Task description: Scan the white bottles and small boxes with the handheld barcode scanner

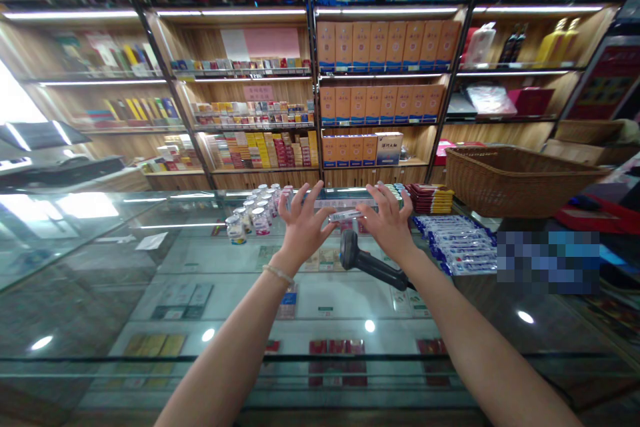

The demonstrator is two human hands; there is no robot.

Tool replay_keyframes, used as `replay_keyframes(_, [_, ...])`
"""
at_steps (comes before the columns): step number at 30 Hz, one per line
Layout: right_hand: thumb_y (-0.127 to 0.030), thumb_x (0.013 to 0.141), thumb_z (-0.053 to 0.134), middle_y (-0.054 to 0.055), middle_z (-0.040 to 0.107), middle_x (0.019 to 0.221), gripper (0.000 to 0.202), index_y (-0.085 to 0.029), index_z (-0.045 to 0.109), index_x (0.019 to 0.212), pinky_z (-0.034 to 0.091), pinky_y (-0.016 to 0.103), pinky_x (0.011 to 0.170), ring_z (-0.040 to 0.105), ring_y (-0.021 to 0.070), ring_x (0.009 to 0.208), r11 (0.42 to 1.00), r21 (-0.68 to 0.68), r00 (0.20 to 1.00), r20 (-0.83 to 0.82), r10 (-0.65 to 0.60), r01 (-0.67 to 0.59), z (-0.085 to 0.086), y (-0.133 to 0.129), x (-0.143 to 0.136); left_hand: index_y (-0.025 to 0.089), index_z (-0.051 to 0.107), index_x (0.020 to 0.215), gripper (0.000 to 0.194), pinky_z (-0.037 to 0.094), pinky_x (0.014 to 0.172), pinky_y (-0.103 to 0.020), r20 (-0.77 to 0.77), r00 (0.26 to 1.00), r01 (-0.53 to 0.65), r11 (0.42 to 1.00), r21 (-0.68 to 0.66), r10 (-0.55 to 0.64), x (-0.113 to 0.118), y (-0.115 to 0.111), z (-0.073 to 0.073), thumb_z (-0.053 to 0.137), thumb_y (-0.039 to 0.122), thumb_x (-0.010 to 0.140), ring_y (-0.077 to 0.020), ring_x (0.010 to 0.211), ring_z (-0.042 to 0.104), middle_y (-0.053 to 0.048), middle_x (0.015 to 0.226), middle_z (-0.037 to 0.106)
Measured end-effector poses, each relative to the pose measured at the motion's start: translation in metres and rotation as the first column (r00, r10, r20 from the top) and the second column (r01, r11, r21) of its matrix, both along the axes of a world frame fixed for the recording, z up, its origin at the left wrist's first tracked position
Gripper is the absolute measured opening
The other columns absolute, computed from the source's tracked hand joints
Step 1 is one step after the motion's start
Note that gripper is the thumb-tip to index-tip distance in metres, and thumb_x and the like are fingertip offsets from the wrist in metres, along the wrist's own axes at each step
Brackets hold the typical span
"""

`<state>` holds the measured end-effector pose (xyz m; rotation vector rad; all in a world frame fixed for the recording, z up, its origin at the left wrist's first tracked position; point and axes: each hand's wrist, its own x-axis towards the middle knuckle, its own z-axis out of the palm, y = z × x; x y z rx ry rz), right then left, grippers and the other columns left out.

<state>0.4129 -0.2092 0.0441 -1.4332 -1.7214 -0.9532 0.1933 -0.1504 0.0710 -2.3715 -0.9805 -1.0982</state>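
My left hand (303,227) and my right hand (387,221) hold a small white packet (346,215) between them above the glass counter. The thumb side of each hand meets one end of it, and the other fingers are spread upward. Printing on the packet is too small to read. Just below it, a black handheld scanner (373,265) lies on the glass, its head toward the left and its handle running under my right wrist. A pale bracelet is on my left wrist.
Clear-lidded jars (261,220) stand left of my left hand. Right of my right hand lie blue-white packets (455,243), red and yellow packs (431,199) and a wicker basket (520,183). Stocked shelves (380,121) rise behind the glass counter (230,293).
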Motion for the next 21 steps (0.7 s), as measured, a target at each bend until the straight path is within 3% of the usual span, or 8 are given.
replay_keyframes(11, [-0.031,0.096,0.065,0.008,0.054,0.153,0.017,-0.031,0.071,0.112,0.010,0.061,0.123,0.037,0.0292,0.149,0.999,-0.041,1.000,-0.013,-0.017,0.017,0.006,-0.006,-0.008,0.032,0.074,0.098,0.013,0.002,0.125,-0.067,-0.048,0.999,0.021,1.000,-0.012,-0.021,-0.008,0.001,0.010,0.076,0.037,0.086,-0.0349,0.154,0.032,-0.002,0.165,0.042])
replay_keyframes(21, [-0.037,0.101,0.058,0.007,0.051,0.156,0.025,-0.036,0.072,0.121,0.015,0.062,0.121,0.035,0.0315,0.149,0.988,-0.152,0.999,-0.043,0.032,-0.038,0.003,-0.010,-0.026,0.033,0.077,0.098,0.019,0.008,0.123,-0.067,0.052,0.996,-0.065,0.997,-0.051,0.067,-0.027,0.002,-0.013,0.069,0.049,0.090,-0.0354,0.154,0.030,-0.005,0.163,0.046])
